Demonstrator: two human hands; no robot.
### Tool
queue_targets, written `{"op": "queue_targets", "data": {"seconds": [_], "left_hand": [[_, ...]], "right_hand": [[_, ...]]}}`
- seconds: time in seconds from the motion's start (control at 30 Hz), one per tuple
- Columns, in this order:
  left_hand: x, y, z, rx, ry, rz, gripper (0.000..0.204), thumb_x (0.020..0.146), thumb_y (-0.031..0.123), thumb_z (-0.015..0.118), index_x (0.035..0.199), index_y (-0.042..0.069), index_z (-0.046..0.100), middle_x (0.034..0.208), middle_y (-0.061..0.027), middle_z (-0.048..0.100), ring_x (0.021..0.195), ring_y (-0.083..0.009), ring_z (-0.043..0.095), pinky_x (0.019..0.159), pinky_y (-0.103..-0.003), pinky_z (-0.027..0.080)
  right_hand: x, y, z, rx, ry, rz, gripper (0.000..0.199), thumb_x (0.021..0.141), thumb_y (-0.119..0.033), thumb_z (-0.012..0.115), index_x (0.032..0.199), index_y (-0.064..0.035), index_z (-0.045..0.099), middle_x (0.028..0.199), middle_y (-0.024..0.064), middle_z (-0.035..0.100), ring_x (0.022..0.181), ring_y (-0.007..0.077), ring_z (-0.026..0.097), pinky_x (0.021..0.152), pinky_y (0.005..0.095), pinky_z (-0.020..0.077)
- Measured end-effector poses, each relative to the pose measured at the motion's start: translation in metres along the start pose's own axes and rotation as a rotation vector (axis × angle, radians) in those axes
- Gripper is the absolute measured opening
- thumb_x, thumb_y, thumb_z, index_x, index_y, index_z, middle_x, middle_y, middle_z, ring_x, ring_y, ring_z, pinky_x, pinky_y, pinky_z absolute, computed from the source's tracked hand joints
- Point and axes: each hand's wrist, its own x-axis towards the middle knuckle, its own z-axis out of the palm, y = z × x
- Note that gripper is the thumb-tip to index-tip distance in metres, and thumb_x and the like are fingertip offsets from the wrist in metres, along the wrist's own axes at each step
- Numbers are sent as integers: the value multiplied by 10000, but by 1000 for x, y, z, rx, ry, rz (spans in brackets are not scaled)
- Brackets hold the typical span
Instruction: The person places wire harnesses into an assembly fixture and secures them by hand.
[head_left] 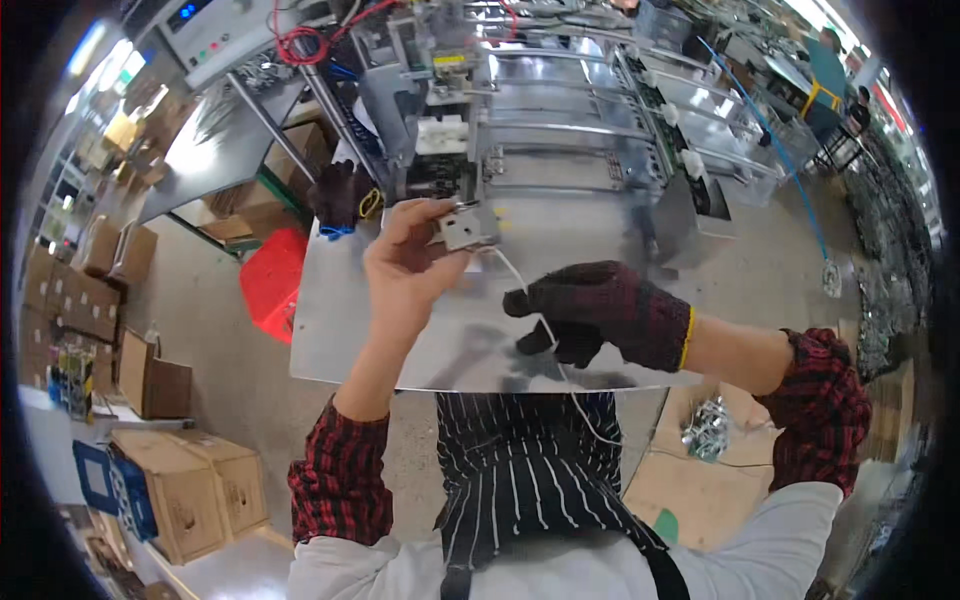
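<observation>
My bare left hand (408, 262) pinches a small silvery metal bracket (465, 229) with holes in it, held above the metal worktable (345, 345). A thin white cord (510, 268) runs from the bracket's lower edge to my right hand (605, 315), then hangs past the table's front edge. That hand wears a dark knitted glove with a yellow cuff. Its curled fingers are around the cord, a short way right of the bracket. Whether the cord is fixed to the bracket cannot be made out.
Behind my hands stands a machine with metal rails (560, 125). A dark glove (343, 195) lies at the table's back left, above a red plastic stool or bin (275, 285). Cardboard boxes (190, 495) stand at lower left; metal parts (707, 428) lie at lower right. Another person (825, 85) is far right.
</observation>
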Motion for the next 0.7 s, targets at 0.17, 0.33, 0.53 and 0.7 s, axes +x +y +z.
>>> {"op": "queue_targets", "data": {"seconds": [0.17, 0.33, 0.53, 0.7], "left_hand": [[4, -18, 15, 118, -180, -29, 460, 686, -96, 645, 1115, -4, 507, 1057, -67, 558, 996, -140, 584, 861, -308, 521], [6, -20, 23, 700, -240, -3, 551, 649, -2, 749, 1169, 26, 571, 1039, -80, 583, 904, -158, 604, 801, -281, 508], [2, -26, 25, 854, -185, 238, 456, 669, 76, 786, 1101, 45, 645, 1035, -104, 597, 876, -217, 612, 770, -305, 509], [6, -18, 27, 1374, -762, 227, 452, 695, 90, 758, 1121, 39, 617, 1036, -131, 607, 897, -303, 607, 789, -353, 494]], "right_hand": [[19, 69, -36, 318, -180, -140, 242, 884, -118, 590, 1098, -32, 663, 1074, 82, 669, 903, 138, 657, 699, 268, 548], [27, 53, -24, 53, 384, -18, 252, 832, -285, 675, 971, -76, 705, 861, 53, 706, 648, 73, 587, 519, 212, 433], [33, 66, -26, 117, 311, -134, 230, 870, -267, 648, 1007, -89, 696, 774, 5, 679, 671, 64, 618, 485, 198, 409], [46, 96, -72, -449, 256, -360, 250, 863, -310, 664, 1014, -113, 697, 810, 26, 677, 717, 99, 656, 490, 235, 430]]}}
